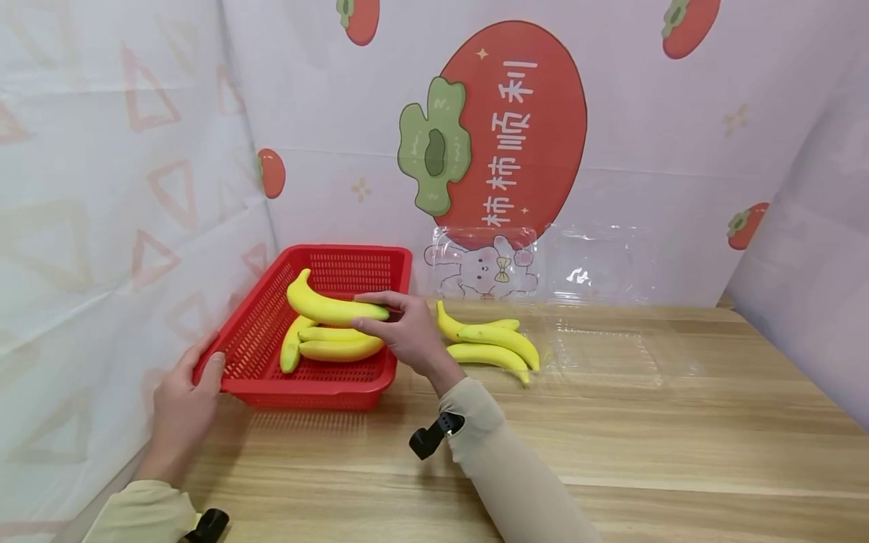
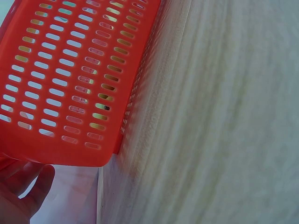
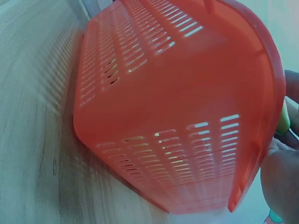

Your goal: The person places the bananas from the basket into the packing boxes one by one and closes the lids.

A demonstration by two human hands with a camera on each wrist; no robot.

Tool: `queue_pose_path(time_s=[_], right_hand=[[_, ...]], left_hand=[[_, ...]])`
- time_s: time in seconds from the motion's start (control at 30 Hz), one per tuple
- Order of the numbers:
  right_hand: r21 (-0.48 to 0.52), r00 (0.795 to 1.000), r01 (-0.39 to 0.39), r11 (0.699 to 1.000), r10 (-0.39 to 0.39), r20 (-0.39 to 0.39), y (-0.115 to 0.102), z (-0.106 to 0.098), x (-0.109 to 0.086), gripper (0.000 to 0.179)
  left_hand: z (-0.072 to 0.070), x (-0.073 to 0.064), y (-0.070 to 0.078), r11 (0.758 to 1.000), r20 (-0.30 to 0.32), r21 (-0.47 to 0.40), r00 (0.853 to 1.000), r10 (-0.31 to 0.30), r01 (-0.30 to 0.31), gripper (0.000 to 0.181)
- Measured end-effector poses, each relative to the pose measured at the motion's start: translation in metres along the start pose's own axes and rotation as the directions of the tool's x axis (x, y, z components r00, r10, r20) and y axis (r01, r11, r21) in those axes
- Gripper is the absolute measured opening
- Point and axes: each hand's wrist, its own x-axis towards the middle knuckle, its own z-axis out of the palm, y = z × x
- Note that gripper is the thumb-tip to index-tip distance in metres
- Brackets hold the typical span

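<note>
A red slotted plastic basket (image 1: 305,388) stands on the table at left. My left hand (image 1: 183,407) grips its rim at the near left corner, with the thumb over the edge; the left wrist view shows those fingers (image 2: 39,186) at the basket's corner. Above the basket's right side, my right hand (image 1: 413,335) pinches a yellow banana (image 1: 329,308) by its greenish end, its other end pointing left. Beneath it lie more bananas (image 1: 342,349) in the basket. In the right wrist view the basket wall (image 3: 187,88) hides most of the held banana (image 3: 283,119).
Right of the basket, three bananas (image 1: 492,354) lie in a clear plastic clamshell box whose lid (image 1: 485,264) stands raised. A second clear box (image 1: 607,354) with a raised lid is beside it. Printed cloth (image 1: 679,136) hangs behind and at both sides of the wooden table (image 1: 645,452).
</note>
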Motion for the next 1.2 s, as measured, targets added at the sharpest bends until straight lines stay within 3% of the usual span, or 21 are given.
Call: queue_pose_path(time_s=[0.37, 1.2], right_hand=[[0.063, 1.0, -0.001, 0.998, 0.0, 0.019, 0.001, -0.012, -0.003, 0.04], [0.044, 0.997, 0.015, 0.999, -0.012, -0.073, -0.009, -0.051, -0.014, 0.036]], left_hand=[[0.0, 0.0, -0.002, 1.0, 0.001, -0.001, 1.0, -0.003, 0.003, 0.06], [-0.002, -0.001, -0.001, 1.0, 0.013, 0.006, 1.0, 0.008, -0.008, 0.061]])
